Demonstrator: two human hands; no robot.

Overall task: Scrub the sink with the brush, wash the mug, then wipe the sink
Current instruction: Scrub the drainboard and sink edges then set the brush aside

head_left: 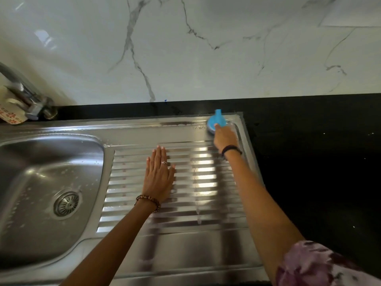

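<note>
From your head camera, your right hand [223, 139] reaches to the far right corner of the sink's [185, 248] ridged drain side. Its fingers wrap round the blue brush [215, 122], and the brush sits down on the wet metal there. Your left hand [158, 176] lies flat on the ridges, fingers straight and together, holding nothing. The bowl [41, 182] with its drain [66, 203] is on your left. The tap [26, 96] stands behind it, by a cup with red flowers [10, 116].

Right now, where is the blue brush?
In the head view, the blue brush is at the far right corner of the drainboard, held by the right hand, near the black counter.
</note>
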